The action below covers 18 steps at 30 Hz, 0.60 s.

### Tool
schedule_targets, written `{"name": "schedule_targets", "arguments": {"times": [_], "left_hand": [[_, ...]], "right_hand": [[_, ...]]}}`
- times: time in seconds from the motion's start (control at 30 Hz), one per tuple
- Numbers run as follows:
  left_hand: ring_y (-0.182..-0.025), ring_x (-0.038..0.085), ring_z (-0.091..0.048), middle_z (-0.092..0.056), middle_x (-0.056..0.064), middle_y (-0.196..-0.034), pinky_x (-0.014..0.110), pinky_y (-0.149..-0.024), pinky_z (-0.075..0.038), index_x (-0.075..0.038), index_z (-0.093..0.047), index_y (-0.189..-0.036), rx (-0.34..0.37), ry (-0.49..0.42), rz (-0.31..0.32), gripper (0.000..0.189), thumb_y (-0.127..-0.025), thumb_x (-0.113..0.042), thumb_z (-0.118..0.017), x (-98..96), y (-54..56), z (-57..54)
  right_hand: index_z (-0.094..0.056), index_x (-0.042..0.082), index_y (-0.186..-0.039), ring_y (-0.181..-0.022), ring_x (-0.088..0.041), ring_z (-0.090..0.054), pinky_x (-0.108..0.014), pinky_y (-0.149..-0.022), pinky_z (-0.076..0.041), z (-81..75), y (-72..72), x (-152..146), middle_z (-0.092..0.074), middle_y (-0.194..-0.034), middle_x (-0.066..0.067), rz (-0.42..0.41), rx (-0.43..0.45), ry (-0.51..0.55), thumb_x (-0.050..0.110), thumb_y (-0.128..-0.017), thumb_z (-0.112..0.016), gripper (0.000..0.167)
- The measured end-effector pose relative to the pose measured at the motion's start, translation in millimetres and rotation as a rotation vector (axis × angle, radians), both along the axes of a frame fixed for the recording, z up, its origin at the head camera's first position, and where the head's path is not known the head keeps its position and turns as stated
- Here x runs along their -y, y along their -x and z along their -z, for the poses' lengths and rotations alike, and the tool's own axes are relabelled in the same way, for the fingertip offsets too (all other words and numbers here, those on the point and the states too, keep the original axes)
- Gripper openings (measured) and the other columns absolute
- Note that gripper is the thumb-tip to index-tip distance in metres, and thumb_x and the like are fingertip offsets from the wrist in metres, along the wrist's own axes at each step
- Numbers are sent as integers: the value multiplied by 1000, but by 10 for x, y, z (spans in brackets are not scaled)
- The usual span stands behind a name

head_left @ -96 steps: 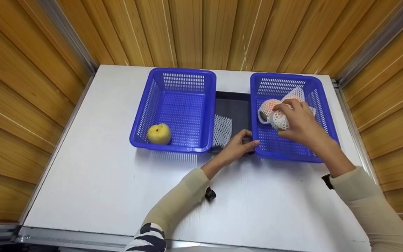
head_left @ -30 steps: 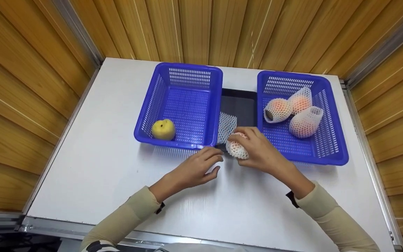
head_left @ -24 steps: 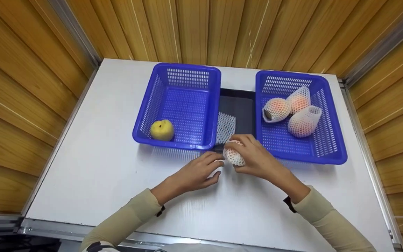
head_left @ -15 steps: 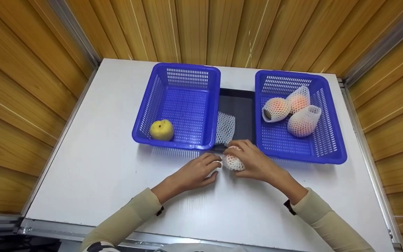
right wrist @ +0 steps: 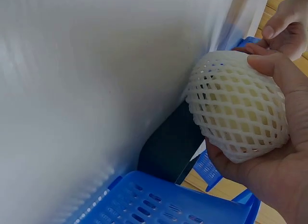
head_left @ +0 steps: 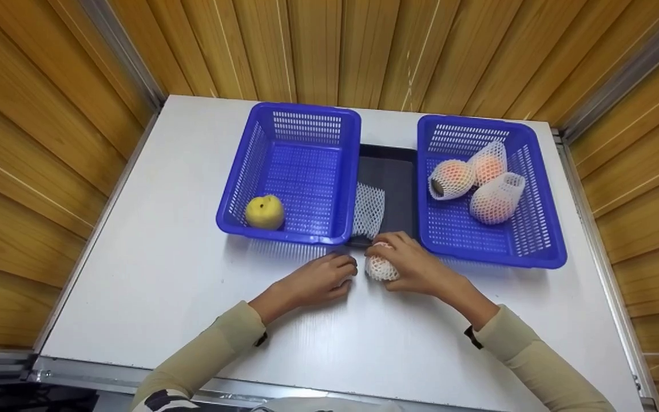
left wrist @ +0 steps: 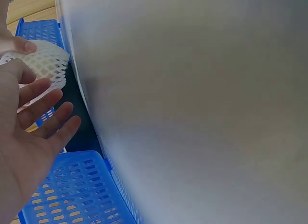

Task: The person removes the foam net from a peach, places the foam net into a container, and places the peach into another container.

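My right hand [head_left: 415, 263] grips a round fruit in a white foam net [head_left: 381, 269], just in front of the black tray. In the right wrist view the thumb lies over the net sleeve [right wrist: 236, 106] and the fingers cup it from below; pale yellow shows through the mesh. My left hand [head_left: 317, 280] is just left of that fruit, holding nothing, its fingers loosely bent and spread in the left wrist view. A bare yellow fruit [head_left: 265, 212] sits in the front left corner of the left blue basket [head_left: 289, 236].
Three more net-wrapped fruits, one of them nearest the front [head_left: 495, 203], lie in the right blue basket [head_left: 492, 260]. Between the baskets is the black tray [head_left: 395, 177], with a flat foam net [head_left: 368, 210] in it. Wooden panels [head_left: 306, 51] stand behind the white table [head_left: 152, 257].
My right hand has carried a netted fruit out of the right basket to the tray's front. My left hand has left the right basket's rim and moved left; lately both have shifted little.
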<state>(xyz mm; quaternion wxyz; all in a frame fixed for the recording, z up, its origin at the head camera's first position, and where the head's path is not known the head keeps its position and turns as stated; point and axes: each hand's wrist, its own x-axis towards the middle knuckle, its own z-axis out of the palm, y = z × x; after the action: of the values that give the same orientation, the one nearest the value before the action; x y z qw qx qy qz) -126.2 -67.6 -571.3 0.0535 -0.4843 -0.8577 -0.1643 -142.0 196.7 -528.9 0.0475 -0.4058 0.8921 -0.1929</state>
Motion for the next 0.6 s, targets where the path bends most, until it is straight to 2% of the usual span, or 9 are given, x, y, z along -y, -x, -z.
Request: {"name": "schedule_targets", "arguments": {"times": [0.23, 0.6], "left_hand": [[-108, 22, -64, -67, 7, -115, 31, -98, -54, -6, -69, -112, 38, 32, 3, 18, -98, -14, -60, -7, 51, -52], [-102, 20, -66, -67, 6, -110, 30, -91, -56, -7, -68, -111, 68, 37, -29, 17, -98, -15, -60, -1, 92, -110]], "right_hand": [[-60, 19, -130, -123, -34, -50, -54, -104, -47, 4, 4, 1, -55, -137, -12, -23, 22, -10, 20, -68, -86, 67], [-60, 20, -131, -124, -34, -49, -57, -102, -47, 17, 16, 11, -54, -139, -11, 2, 19, -61, 21, -69, -89, 69]]}}
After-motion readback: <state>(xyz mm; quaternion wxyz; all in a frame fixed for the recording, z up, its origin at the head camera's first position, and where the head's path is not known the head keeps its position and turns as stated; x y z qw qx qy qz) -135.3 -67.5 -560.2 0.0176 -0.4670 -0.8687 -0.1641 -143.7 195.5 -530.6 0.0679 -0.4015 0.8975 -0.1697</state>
